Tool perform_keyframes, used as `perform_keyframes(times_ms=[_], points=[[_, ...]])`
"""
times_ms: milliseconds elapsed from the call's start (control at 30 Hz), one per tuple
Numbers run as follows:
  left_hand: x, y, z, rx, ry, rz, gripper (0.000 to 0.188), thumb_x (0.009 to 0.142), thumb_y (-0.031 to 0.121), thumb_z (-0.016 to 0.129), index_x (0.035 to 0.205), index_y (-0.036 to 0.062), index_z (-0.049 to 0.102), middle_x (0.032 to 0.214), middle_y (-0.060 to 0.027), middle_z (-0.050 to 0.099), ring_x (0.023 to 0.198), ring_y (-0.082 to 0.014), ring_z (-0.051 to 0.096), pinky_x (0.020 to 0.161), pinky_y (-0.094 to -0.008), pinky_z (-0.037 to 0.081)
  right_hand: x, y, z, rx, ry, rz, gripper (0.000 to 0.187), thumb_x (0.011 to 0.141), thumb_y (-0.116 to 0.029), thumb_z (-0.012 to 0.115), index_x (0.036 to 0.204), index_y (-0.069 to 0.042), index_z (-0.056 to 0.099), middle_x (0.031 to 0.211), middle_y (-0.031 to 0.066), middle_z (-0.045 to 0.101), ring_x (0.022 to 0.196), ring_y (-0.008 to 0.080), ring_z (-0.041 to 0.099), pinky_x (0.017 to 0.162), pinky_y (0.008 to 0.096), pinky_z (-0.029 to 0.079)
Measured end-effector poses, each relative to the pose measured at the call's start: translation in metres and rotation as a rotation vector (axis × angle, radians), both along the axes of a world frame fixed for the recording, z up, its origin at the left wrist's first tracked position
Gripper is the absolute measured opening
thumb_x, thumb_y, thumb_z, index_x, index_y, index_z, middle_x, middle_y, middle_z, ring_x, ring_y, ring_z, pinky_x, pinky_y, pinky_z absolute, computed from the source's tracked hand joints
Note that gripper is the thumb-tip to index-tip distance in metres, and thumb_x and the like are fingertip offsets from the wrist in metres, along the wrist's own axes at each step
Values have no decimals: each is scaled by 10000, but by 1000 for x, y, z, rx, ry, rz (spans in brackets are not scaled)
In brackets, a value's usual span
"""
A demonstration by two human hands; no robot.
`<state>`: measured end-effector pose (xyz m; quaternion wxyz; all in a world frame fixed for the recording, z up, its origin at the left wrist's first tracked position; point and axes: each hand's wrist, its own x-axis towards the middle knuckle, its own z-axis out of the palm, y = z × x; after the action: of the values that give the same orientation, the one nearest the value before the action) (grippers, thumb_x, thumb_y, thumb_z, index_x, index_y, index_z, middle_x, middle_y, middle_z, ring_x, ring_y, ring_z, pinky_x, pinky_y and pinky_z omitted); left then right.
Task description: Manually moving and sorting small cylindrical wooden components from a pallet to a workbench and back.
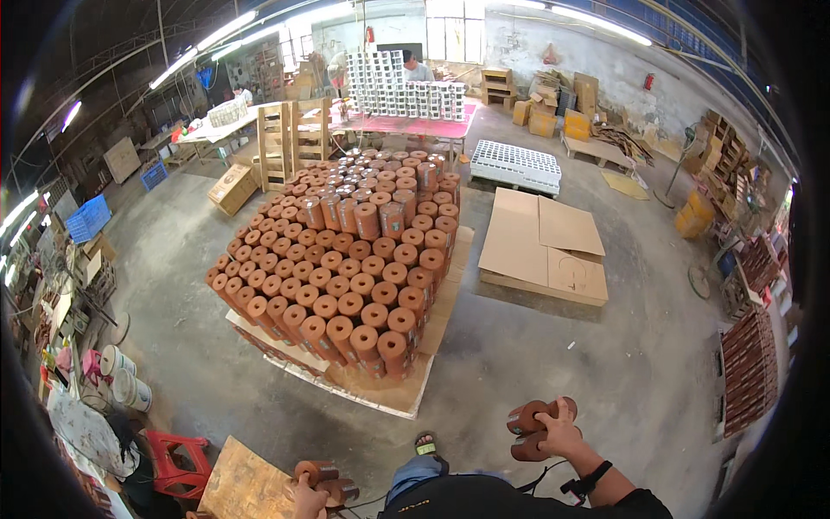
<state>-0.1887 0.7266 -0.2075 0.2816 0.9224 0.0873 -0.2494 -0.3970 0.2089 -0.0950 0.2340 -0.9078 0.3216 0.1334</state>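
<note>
My right hand [562,434], at the lower right, is closed round a cluster of reddish-brown cylinders [524,419], held in the air above the concrete floor. At the bottom edge my left hand [307,500] grips a pair of similar cylinders [316,471] beside a worn wooden board [245,480]; part of this hand is cut off by the frame. Ahead of me, many more brown cylinders [324,284] with round centre holes stand upright in close rows. They rest on a cardboard-covered pallet [405,396], and several stand on top of the others.
A low pallet with cardboard sheets [512,242] lies right of the stack. Behind it is a white grid-like pallet [516,164]. At the lower left are a red stool [179,463], white buckets [130,389] and a seated person [91,432]. Another person is behind the pink table [406,127].
</note>
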Motion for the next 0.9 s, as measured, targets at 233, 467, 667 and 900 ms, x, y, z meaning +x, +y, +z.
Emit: perform_keyframes(times_ms=[233,467,667,900], points=[[64,-77,50,93,-31,-70,809,614,170,712,1374,36,470,1418,-290,331,1329,-438,366,1075,-426,382,85,-107,58,-59,-73,92,714,594,-146,787,1276,-203,584,1533,308,131,1340,562,313,1060,540,422],[53,-143,90,350,-336,-157,636,706,238,699,1289,16,573,1305,-259,562,1264,-425,477,1070,-484,381,216,-240,78,-54,-181,320,701,631,-151,745,1306,-181,558,1538,313,134,1377,543,272,1109,533,364],[21,-228,112,206,-256,206,647,689,171,674,1308,10,571,1334,-271,513,1316,-427,405,1102,-471,354,344,-328,107,-102,-227,599,635,675,-77,674,1293,-186,576,1548,260,178,1336,512,350,993,538,480],[13,-367,183,79,-154,520,731,558,97,688,1258,-52,544,1365,-220,310,1247,-401,429,1026,-406,412,480,-378,147,-155,-302,1043,617,691,74,604,1250,-188,622,1562,200,192,1359,428,362,854,454,567]])
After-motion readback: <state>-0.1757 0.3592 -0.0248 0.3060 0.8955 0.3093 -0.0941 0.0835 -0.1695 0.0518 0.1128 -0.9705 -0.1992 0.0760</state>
